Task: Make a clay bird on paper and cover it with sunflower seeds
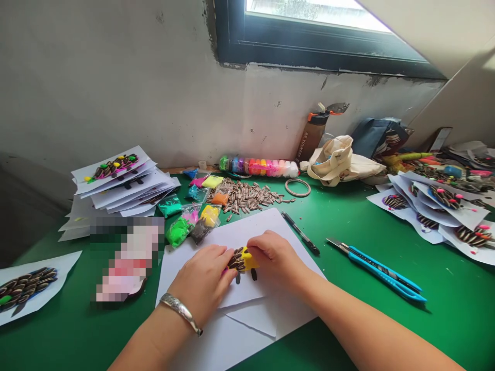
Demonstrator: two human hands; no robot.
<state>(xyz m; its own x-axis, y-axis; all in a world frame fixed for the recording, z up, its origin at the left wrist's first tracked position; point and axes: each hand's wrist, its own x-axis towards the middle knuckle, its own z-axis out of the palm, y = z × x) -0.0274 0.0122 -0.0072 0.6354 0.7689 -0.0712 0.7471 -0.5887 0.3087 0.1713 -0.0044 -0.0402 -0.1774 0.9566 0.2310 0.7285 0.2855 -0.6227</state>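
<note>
Sunflower seeds (pixel 236 260) sit in overlapping rows on a patch of yellow clay (pixel 250 262), which lies on a small white sheet (pixel 247 294) with dark seeds below it like legs. My left hand (pixel 207 273), with a silver bracelet at the wrist, rests beside the patch, its fingers stretched out and touching the left end of the seeds. At the patch's upper right, my right hand (pixel 274 255) has thumb and fingers pinched together over the yellow clay. A dark seed tip seems to show under those fingertips; the rest is hidden.
Behind the hands are clay bags (pixel 180 232) and a sunflower seed pile (pixel 251 196). A pen (pixel 300 234) and blue utility knife (pixel 381 270) lie to the right. Seed-decorated sheets are stacked left (pixel 119 188) and right (pixel 433 206). A bottle (pixel 311 136) stands by the wall.
</note>
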